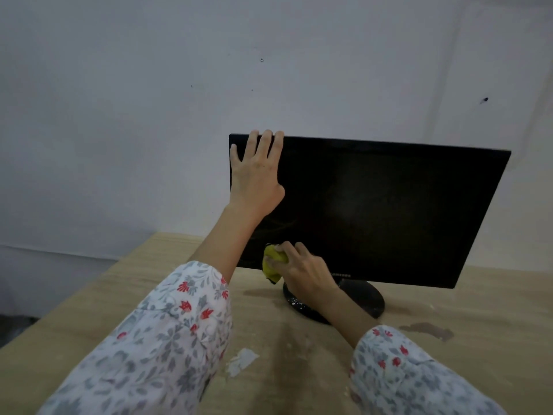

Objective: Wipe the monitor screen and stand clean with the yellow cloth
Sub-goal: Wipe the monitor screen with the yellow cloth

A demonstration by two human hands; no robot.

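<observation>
1. You have one view only, the head camera, worn on the person's head.
2. It faces forward and down over the tabletop toward the wall behind its far edge.
3. It sits close: both forearms reach in from the bottom edge.

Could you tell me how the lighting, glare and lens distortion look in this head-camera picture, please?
Head view: dim, flat light; faint smeary sheen on the dark monitor screen, no hard glare; wide-angle bend tilts its top edge; soft shadow on the table.
</observation>
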